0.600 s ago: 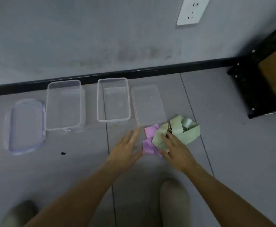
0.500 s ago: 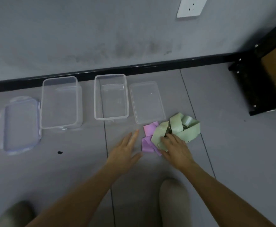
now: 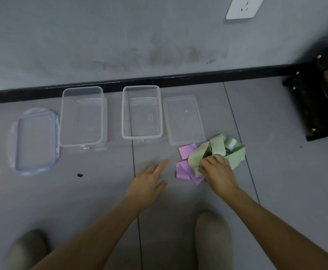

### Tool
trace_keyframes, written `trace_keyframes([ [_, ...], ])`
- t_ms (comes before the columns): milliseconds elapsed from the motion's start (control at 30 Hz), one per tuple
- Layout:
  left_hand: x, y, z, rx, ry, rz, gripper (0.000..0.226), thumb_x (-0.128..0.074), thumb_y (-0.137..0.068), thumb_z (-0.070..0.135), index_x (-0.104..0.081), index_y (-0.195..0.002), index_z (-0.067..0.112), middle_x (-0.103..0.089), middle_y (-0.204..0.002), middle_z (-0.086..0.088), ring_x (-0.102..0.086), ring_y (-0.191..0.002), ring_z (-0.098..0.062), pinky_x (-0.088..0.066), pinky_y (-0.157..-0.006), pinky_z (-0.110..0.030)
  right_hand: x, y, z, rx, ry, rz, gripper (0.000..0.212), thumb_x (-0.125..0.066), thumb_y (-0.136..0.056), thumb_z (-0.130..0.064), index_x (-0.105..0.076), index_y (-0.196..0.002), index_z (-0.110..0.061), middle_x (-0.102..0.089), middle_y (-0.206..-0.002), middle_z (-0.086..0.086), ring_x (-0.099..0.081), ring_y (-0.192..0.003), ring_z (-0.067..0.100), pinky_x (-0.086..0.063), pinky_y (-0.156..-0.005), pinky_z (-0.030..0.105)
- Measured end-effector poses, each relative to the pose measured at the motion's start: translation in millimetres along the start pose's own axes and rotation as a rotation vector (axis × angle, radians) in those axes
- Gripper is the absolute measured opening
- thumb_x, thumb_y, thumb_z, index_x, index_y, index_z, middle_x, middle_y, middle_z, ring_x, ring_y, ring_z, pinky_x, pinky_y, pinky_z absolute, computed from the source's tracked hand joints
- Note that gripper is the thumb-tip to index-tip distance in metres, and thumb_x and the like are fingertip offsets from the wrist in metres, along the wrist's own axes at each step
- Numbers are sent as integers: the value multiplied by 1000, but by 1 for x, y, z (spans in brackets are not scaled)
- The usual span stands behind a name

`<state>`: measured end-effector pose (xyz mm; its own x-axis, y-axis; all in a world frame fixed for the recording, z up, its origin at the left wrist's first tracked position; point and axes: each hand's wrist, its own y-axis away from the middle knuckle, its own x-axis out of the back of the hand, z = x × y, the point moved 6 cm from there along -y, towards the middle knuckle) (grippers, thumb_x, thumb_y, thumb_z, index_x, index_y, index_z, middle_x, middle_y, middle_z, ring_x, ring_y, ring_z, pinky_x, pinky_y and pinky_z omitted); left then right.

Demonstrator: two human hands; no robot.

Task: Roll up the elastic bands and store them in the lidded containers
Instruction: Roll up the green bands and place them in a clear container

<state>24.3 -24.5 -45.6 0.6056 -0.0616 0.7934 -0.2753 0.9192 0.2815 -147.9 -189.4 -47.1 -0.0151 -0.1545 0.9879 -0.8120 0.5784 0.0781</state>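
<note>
Right hand [image 3: 216, 170] pinches the green band [image 3: 236, 155] beside the clear lid [image 3: 182, 119]; better lift it free of the purple band [image 3: 183, 169] first

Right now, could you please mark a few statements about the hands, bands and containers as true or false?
1. The right hand grips the green band. True.
2. The left hand holds the purple band. False: its fingers are straight and hold nothing, apart from that band.
3. The left container and the right container both stand open and empty. True.
4. The purple band lies on top of the green band. False: the green one overlaps it.
5. The blue-rimmed lid lies right of both containers. False: it lies left of them.
</note>
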Motion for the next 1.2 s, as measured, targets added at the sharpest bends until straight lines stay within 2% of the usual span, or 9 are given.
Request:
trace_keyframes([
  [200, 36, -6, 40, -69, 201, 121, 48, -61, -92, 34, -51, -139, 26, -62, -128, -4, -59, -114, -25, -46, -96, -33, 64, -13, -19, -24, -310, 33, 15, -65, -89, -21, -55, -78, -21, -61, -71, -8, -55, -74, 23, -42, -69, 38],
  [367, 65, -15, 63, -44, 388, 165, 40, -66, -89, 34, -59, -129, 31, -67, -118, 8, -63, -103, -9, -50, -92, -29, 116, -22, -49, -9, -577, 108, 8, -64, -92, -22, -61, -84, -20, -65, -78, -9, -57, -73, 15, -45, -72, 38],
  [433, 78, -16, 62, 3, 519, 177, 27, -66, -88, 33, -66, -115, 29, -70, -105, 12, -65, -95, -4, -53, -87, -32, 128, -28, -64, -29, -664, 84, 8, -66, -92, -23, -62, -85, -21, -66, -80, -9, -60, -76, 14, -47, -73, 37],
  [533, 103, -5, 58, 29, 677, 254, 4, -67, -90, 24, -70, -92, 25, -70, -83, 14, -64, -78, 0, -49, -72, -19, 134, -37, -86, -68, -844, 26, 9, -67, -91, -29, -59, -86, -27, -65, -80, -10, -63, -81, 12, -52, -74, 36],
  [633, 120, 17, 39, 73, 769, 320, 8, -65, -90, 22, -69, -85, 28, -65, -72, 13, -58, -69, -2, -49, -69, -26, 123, -48, -110, -87, -1028, -101, 13, -71, -87, -35, -63, -92, -27, -68, -82, -3, -65, -82, 16, -53, -78, 38],
  [833, 136, 58, -25, 201, 767, 400, 13, -56, -93, 21, -68, -89, 18, -67, -79, -7, -62, -74, -22, -54, -76, -51, 70, -58, -157, 61, -692, -396, 28, -71, -77, -51, -63, -88, -27, -66, -81, -6, -63, -80, 15, -51, -78, 41],
  [933, 156, 72, -55, 243, 837, 519, 16, -53, -97, 13, -67, -90, 12, -65, -75, -6, -62, -72, -14, -57, -74, -47, 48, -57, -177, 106, -566, -474, 15, -75, -82, -36, -68, -86, -23, -71, -86, -7, -65, -85, 14, -50, -82, 36],
  [1033, 176, 78, -86, 300, 835, 586, 14, -55, -98, 15, -66, -88, 17, -63, -74, -6, -61, -69, -15, -58, -69, -41, 11, -43, -183, 6, -676, -633, 9, -75, -79, -35, -69, -77, -28, -71, -78, -8, -64, -78, 12, -54, -83, 43],
  [1200, 173, 73, -106, 270, 614, 415, 9, -63, -91, 25, -70, -88, 21, -65, -68, 1, -57, -61, -10, -54, -68, -38, -9, -38, -194, -54, -802, -546, 18, -80, -78, -32, -66, -88, -36, -71, -88, -10, -68, -86, 11, -55, -88, 37],
])
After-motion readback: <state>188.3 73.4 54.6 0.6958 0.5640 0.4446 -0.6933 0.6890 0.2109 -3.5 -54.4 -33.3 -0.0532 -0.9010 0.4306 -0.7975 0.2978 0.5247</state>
